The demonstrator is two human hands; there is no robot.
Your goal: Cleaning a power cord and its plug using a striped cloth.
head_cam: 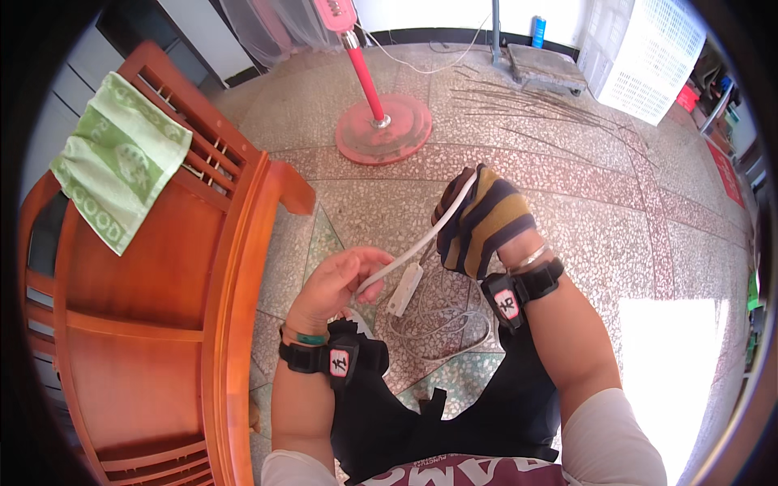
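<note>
A pale, slender, curved strip (419,243) runs between my two hands above the floor. My left hand (340,273) is bare and holds its lower end between the fingers. A striped knitted covering (495,212) in dark blue and mustard hides most of my right hand (480,225). The strip's upper end lies against this covering, in my right hand's grip; the fingers themselves are hidden. Below the strip, a white power strip (405,290) rests on the floor beside a loosely coiled pale cable (447,334).
A reddish wooden bench (134,267) with a green towel (124,158) stands at left. Ahead is the round red base (383,130) of a pole stand. Thin sticks (529,106) lie scattered near a platform scale (544,67) and a white crate (647,61).
</note>
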